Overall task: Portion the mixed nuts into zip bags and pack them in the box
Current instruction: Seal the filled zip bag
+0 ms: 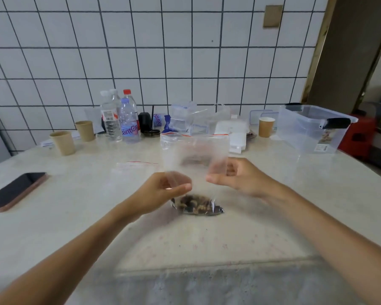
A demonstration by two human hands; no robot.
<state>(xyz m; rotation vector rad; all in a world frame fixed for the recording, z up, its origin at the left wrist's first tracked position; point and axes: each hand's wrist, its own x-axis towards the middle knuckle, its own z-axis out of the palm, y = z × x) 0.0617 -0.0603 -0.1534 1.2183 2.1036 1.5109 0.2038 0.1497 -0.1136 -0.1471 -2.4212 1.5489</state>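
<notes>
Clear film, limp and likely slippery: a zip bag [194, 155] stands upright above mid-table, its lower corners pinched by the left hand [163, 192] and right hand [235, 177]. Nuts [196, 205] lie in a bag just below, near the person. Far right waits the box [312, 128]; the empty bag looks weightless, best held by its edges.
</notes>
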